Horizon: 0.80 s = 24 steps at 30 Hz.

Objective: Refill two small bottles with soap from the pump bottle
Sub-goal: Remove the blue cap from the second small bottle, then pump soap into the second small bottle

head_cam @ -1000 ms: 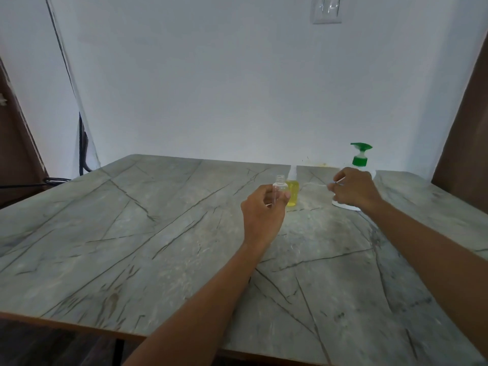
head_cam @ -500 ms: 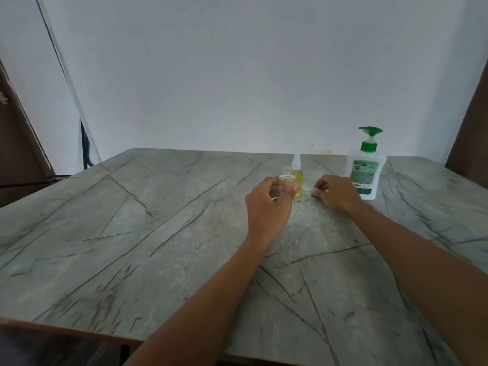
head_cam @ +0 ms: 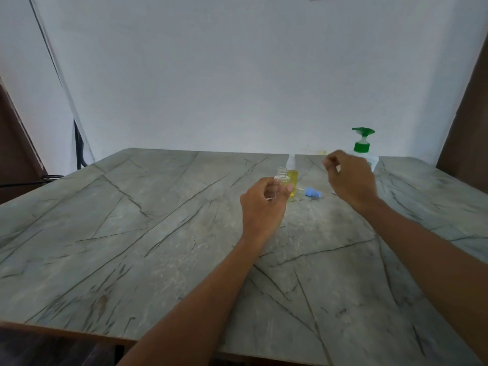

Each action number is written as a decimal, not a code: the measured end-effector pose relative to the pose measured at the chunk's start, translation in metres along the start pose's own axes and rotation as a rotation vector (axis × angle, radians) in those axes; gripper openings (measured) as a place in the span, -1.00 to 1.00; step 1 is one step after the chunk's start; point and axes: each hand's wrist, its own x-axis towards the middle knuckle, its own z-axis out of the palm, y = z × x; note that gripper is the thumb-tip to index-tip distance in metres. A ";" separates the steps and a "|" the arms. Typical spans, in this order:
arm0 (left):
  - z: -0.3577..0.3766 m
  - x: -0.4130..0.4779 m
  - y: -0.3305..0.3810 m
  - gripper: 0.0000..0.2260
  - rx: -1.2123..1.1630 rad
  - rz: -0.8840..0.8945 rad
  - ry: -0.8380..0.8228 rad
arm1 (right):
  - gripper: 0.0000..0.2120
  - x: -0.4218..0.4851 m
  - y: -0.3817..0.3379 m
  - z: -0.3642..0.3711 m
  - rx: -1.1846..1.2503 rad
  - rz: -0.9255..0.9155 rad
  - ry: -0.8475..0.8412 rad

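My left hand (head_cam: 264, 204) grips a small clear bottle (head_cam: 281, 175) upright just above the table; its threaded neck is uncovered. Right behind it stands a second small bottle (head_cam: 293, 178) holding yellow liquid, with a white top. A blue spray cap (head_cam: 313, 193) lies on its side on the table to the right of both bottles. My right hand (head_cam: 351, 178) hovers above the table past the cap, fingers loosely curled, holding nothing. It partly hides the white pump bottle (head_cam: 363, 145), whose green pump head shows at the back right.
The grey marble-pattern table (head_cam: 158, 233) reaches to a white wall behind. Dark cables hang at the far left corner. Brown door frames stand at both sides. The table's front edge is close below my forearms.
My right hand has let go of the blue spray cap, which now lies on the table, and has lifted up and right toward the pump bottle. My left hand still holds the clear bottle.
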 end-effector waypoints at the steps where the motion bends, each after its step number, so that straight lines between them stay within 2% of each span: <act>1: 0.000 0.000 0.000 -0.73 -0.002 0.001 -0.002 | -0.80 0.001 0.000 -0.010 0.017 -0.001 0.085; 5: 0.001 -0.002 0.002 -0.74 -0.014 -0.001 -0.008 | -0.78 0.005 0.021 -0.036 0.099 0.073 0.296; 9: 0.002 -0.002 0.002 -0.75 -0.021 -0.003 -0.014 | -0.61 0.003 0.054 -0.041 0.166 0.171 0.335; 12: 0.003 -0.002 0.002 -0.76 -0.017 0.004 -0.021 | -0.41 0.002 0.070 -0.040 0.189 0.249 0.245; 19: 0.005 -0.003 0.001 -0.76 -0.009 0.022 -0.033 | 0.03 0.023 0.072 -0.041 0.341 0.225 -0.137; 22: 0.005 -0.002 0.000 -0.75 -0.014 0.015 -0.038 | 0.07 0.026 0.064 -0.036 0.414 0.216 -0.225; 24: 0.005 -0.002 -0.001 -0.77 -0.014 0.016 -0.042 | 0.03 0.026 0.059 -0.029 0.455 0.204 -0.203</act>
